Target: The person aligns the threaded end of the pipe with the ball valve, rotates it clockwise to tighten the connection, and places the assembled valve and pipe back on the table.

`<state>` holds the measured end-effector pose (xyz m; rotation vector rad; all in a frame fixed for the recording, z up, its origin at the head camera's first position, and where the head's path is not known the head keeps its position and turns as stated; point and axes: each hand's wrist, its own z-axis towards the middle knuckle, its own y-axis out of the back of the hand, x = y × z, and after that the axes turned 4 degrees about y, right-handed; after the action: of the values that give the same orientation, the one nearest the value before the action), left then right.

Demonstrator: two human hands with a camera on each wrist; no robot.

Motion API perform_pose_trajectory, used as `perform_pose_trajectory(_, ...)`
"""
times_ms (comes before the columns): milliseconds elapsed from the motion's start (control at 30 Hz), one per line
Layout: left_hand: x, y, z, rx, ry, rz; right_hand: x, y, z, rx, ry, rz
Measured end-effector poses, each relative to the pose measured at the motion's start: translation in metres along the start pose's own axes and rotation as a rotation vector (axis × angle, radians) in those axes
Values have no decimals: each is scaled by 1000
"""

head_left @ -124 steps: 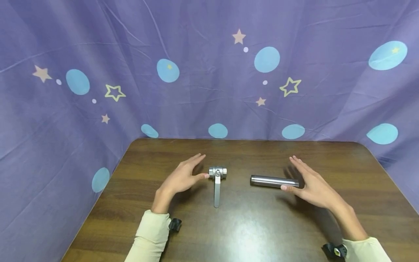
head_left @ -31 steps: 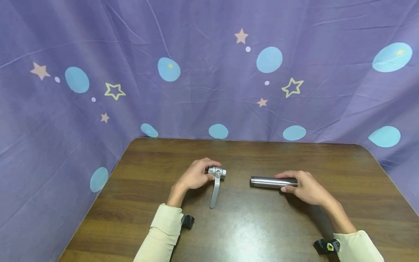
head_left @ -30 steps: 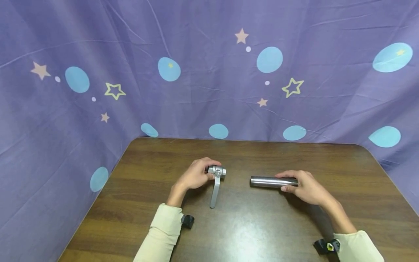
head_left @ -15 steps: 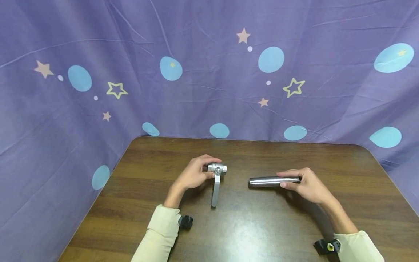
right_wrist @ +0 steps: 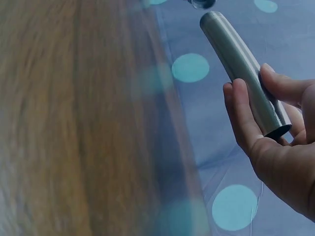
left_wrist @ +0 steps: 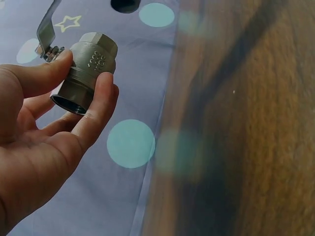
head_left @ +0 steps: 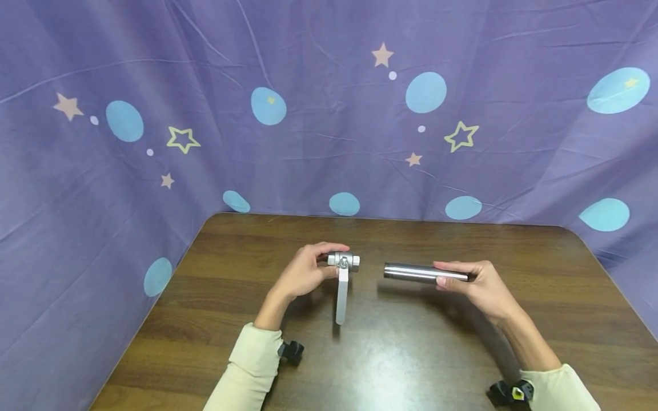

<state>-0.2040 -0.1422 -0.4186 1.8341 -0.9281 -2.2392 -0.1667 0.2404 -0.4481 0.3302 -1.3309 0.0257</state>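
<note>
My left hand (head_left: 303, 271) pinches a silver ball valve (left_wrist: 91, 64) by its body, thumb on one side and fingers on the other. The valve's long flat lever (head_left: 341, 297) points toward me, and its threaded opening faces the palm in the left wrist view. My right hand (head_left: 488, 288) grips a shiny metal pipe (head_left: 411, 273) near its right end, between thumb and fingers. The pipe's free end points left at the valve, with a small gap between them. Shadows under both show them raised above the table.
A brown wood-grain table (head_left: 247, 245) lies beneath both hands. Behind it and to its left hangs a purple curtain (head_left: 308, 171) printed with stars and blue ovals. Each wrist carries a small black camera (head_left: 293, 352) on a strap.
Both hands, spread at first beside the valve and the pipe, have closed on them. Over the last half second valve and pipe have risen off the table, the pipe shifting slightly left toward the valve.
</note>
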Motion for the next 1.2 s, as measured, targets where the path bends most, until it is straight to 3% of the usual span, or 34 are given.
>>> perform_pose_trajectory(233, -6, 2, -3, -24, 54, -89, 9, -6, 1, -39, 30, 89)
perform_pose_trajectory(500, -9, 5, -6, -46, 69, -142, 12, -11, 4, -47, 21, 104)
perform_pose_trajectory(867, -11, 11, -7, -60, 54, -179, 21, -18, 16, -66, -2, 181)
perform_pose_trajectory(1200, -8, 2, -3, -98, 19, -155, 22, -23, 22, -62, 12, 200)
